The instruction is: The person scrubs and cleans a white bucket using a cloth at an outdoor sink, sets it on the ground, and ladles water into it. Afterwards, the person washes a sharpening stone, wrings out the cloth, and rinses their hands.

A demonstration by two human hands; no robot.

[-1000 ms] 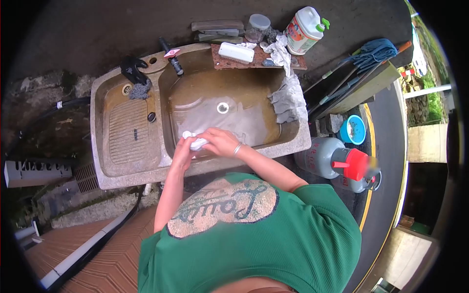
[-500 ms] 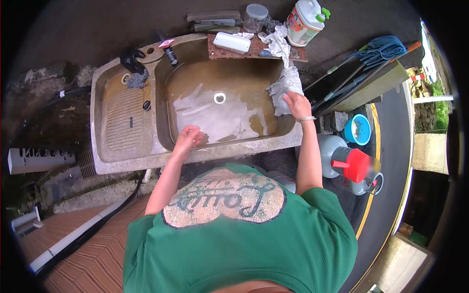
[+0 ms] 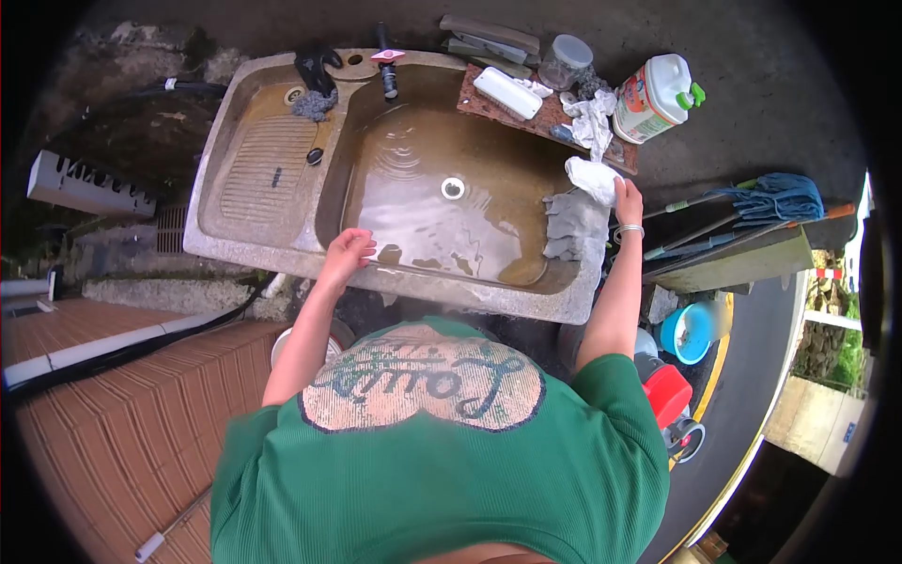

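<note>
My right hand [image 3: 628, 197], a bracelet at its wrist, pinches a wet-looking white cloth [image 3: 592, 179] above the sink's back right corner. Just below it, a grey cloth [image 3: 569, 226] with ridged folds drapes over the right rim into the basin. My left hand [image 3: 349, 252] hovers by the front rim of the stone sink [image 3: 254, 246], fingers loosely curled and slightly apart, with nothing visible in them. Shallow water [image 3: 413, 221] covers the basin floor around a white drain [image 3: 452, 188].
Behind the basin, a reddish slab [image 3: 470, 97] carries a white brush [image 3: 507, 93] and crumpled white cloth [image 3: 592, 120]. A large white bottle [image 3: 650, 99] and clear jar [image 3: 566, 62] stand nearby. Mops [image 3: 785, 199] lean right, above a blue bucket [image 3: 686, 333]. A black tap [image 3: 387, 70] overhangs the basin.
My right hand has lifted the white cloth up and back from the right rim, leaving the grey cloth there. Ripples now show near the tap. The view has shifted.
</note>
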